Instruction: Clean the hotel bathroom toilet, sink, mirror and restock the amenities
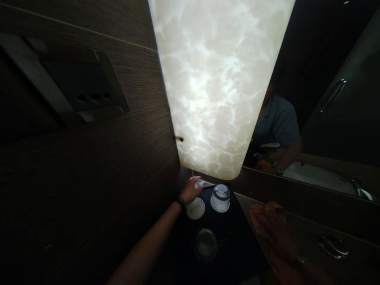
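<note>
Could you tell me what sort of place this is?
Probably a hotel-style bathroom vanity: a wall mirror reflecting a basin, an upturned glass on a coaster on a dark tray, and a glowing stone-look lamp.

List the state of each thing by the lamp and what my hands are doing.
Lamp: lit.
Glass: upside down on a coaster.
White coaster: bare.
Left hand: reaching under the lamp, touching a small pale object.
Right hand: resting on an orange cloth.
</note>
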### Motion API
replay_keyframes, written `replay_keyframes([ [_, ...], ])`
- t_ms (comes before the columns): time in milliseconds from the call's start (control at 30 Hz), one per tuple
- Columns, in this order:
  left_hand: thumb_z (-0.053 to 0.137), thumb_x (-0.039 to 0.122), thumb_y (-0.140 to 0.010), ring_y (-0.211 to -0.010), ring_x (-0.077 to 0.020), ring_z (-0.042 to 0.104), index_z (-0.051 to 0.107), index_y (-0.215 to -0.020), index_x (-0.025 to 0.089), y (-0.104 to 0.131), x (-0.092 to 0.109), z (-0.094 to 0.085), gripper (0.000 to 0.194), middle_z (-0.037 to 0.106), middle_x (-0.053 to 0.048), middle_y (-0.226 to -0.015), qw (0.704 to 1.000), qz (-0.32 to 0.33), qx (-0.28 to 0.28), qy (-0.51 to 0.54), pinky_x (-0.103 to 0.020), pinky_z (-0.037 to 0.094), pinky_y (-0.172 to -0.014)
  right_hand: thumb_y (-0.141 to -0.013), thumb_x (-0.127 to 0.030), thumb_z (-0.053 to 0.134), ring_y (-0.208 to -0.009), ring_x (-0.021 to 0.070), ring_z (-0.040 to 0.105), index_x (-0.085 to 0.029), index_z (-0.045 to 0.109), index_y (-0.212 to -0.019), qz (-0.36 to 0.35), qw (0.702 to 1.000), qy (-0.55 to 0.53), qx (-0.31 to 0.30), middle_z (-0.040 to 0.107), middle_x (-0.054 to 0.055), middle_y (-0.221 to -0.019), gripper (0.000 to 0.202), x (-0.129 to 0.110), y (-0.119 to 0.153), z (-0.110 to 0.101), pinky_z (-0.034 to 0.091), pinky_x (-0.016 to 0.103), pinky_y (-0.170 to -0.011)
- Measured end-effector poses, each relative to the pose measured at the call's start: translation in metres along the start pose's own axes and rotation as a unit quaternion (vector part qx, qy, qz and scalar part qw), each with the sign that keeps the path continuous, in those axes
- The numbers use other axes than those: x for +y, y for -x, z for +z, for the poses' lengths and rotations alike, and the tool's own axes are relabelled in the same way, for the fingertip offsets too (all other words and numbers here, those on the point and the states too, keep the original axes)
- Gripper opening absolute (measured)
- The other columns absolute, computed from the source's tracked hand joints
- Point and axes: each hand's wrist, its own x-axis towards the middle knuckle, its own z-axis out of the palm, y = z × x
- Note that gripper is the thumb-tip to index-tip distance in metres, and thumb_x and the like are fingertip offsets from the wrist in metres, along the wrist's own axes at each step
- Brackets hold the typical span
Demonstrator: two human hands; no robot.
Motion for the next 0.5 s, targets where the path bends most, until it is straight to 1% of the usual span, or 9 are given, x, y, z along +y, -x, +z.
replay_keyframes([
  [100,0.075,0.023,-0.08,-0.129,-0.0317,0.062,0.068,-0.132,0.017,-0.066,-0.015,0.014,0.052,0.068,-0.015,-0.136,0.995,-0.06,-0.044,-0.06,-0.04,0.049,-0.109,-0.095,-0.035,0.049,-0.147,0.0344,0.041,-0.032,0.063,-0.142,0.008,0.998,-0.056,0.022,0.05,0.006,-0.156,0.049,-0.002,-0.001,0.001,0.036,0.06,-0.121],
  [167,0.084,0.028,-0.071,-0.124,-0.0348,0.065,0.073,-0.122,0.021,-0.09,-0.025,0.026,0.052,0.073,-0.014,-0.128,0.99,-0.086,-0.069,-0.085,-0.042,0.051,-0.104,-0.096,-0.03,0.045,-0.142,0.033,0.048,-0.031,0.064,-0.14,0.005,0.995,-0.098,0.014,0.054,0.008,-0.152,0.048,-0.017,-0.024,-0.006,0.04,0.059,-0.118],
  [267,0.086,0.03,-0.067,-0.115,-0.0307,0.069,0.078,-0.106,0.023,-0.103,-0.036,0.042,0.04,0.078,-0.01,-0.116,0.985,-0.102,-0.096,-0.104,-0.035,0.053,-0.098,-0.096,-0.024,0.045,-0.138,0.0323,0.052,-0.025,0.064,-0.14,-0.04,0.988,-0.147,-0.02,0.057,0.013,-0.149,0.048,-0.057,-0.091,-0.013,0.041,0.057,-0.117],
  [333,0.084,0.023,-0.067,-0.108,-0.0273,0.071,0.079,-0.095,0.021,-0.107,-0.04,0.048,0.028,0.079,-0.008,-0.107,0.983,-0.105,-0.106,-0.111,-0.03,0.054,-0.092,-0.093,-0.018,0.046,-0.134,0.0294,0.054,-0.021,0.064,-0.14,-0.051,0.985,-0.161,-0.029,0.06,0.012,-0.146,0.05,-0.08,-0.133,-0.013,0.042,0.052,-0.116],
  [367,0.082,0.019,-0.066,-0.105,-0.0265,0.072,0.079,-0.091,0.019,-0.108,-0.041,0.05,0.024,0.08,-0.009,-0.104,0.982,-0.106,-0.107,-0.113,-0.029,0.054,-0.09,-0.093,-0.017,0.047,-0.132,0.0296,0.055,-0.02,0.064,-0.139,-0.046,0.986,-0.159,-0.034,0.061,0.012,-0.145,0.05,-0.088,-0.144,-0.012,0.043,0.052,-0.115],
  [400,0.08,0.015,-0.066,-0.103,-0.0261,0.072,0.078,-0.088,0.017,-0.109,-0.04,0.05,0.023,0.08,-0.009,-0.101,0.982,-0.106,-0.104,-0.114,-0.028,0.054,-0.088,-0.093,-0.018,0.048,-0.13,0.0301,0.055,-0.018,0.065,-0.138,-0.039,0.986,-0.156,-0.037,0.061,0.012,-0.144,0.048,-0.092,-0.144,-0.012,0.043,0.052,-0.114],
  [433,0.078,0.013,-0.066,-0.102,-0.0261,0.072,0.078,-0.088,0.014,-0.109,-0.039,0.049,0.022,0.079,-0.01,-0.1,0.983,-0.107,-0.098,-0.114,-0.027,0.053,-0.087,-0.094,-0.019,0.048,-0.13,0.031,0.054,-0.018,0.065,-0.138,-0.036,0.987,-0.153,-0.041,0.061,0.013,-0.144,0.047,-0.093,-0.133,-0.012,0.044,0.053,-0.113],
  [467,0.075,0.013,-0.068,-0.1,-0.0261,0.072,0.077,-0.09,0.012,-0.109,-0.037,0.047,0.022,0.079,-0.012,-0.099,0.984,-0.106,-0.089,-0.111,-0.027,0.053,-0.086,-0.095,-0.02,0.048,-0.131,0.0316,0.053,-0.019,0.065,-0.138,-0.04,0.986,-0.153,-0.047,0.061,0.013,-0.144,0.046,-0.092,-0.111,-0.012,0.043,0.054,-0.112],
  [500,0.072,0.015,-0.072,-0.099,-0.0261,0.072,0.077,-0.093,0.01,-0.108,-0.034,0.043,0.023,0.079,-0.013,-0.099,0.986,-0.105,-0.079,-0.104,-0.028,0.053,-0.084,-0.096,-0.022,0.048,-0.133,0.0314,0.052,-0.021,0.065,-0.139,-0.048,0.985,-0.157,-0.052,0.061,0.012,-0.145,0.046,-0.09,-0.078,-0.013,0.043,0.054,-0.112],
])
